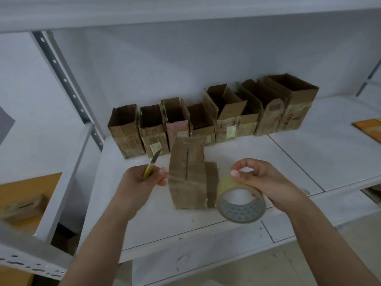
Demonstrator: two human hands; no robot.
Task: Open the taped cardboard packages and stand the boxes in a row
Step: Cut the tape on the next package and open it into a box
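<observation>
Cardboard, thin and already creased, makes the package (pixel 188 174) that lies in the middle of the white shelf (pixel 309 153), between the two hands; its top seam looks partly split, and a smaller box (pixel 212 183) stands touching its right side. I judge it light and rather soft, so a hard squeeze will dent the walls; it is better to hold it by the corners or the long edges, where the board is stiffer, and the old glossy tape on the faces may be a little slippery. The left hand (pixel 144 180) is closed around a yellow knife (pixel 152 163), blade up and pointing away, with the fingers just beside the left wall of the package. The right hand (pixel 266 182) pinches a tape roll (pixel 241 200) at its upper edge, so neither hand is free to steady the package. Behind, near the wall, a row (pixel 212 118) of open boxes stands upright, side by side. The row leaves open room on the shelf at its right end and less at its left, where a metal post (pixel 68 85) is near. The front edge of the shelf is near the roll, so it should not be put down there
</observation>
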